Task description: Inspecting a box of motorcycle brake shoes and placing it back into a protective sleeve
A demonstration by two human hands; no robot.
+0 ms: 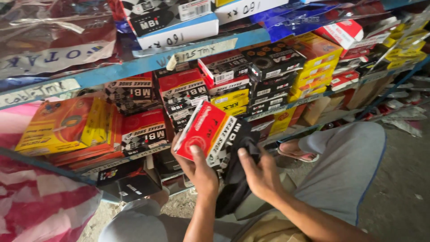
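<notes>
A glossy red, white and black cardboard box [210, 132] sits in the bare left hand [197, 168]. Against that box, the right hand [260, 175] presses a matt black cloth [235, 179], soft and creased. Behind the box, stacked cartons [179, 94] show smooth printed card, some with a slight sheen. Above the box, crinkled clear plastic wrap [53, 31] shines over packages. The blue painted shelf edge [134, 67] carries rough paper tape labels. Below the box lies dull, gritty concrete floor [398, 188].
</notes>
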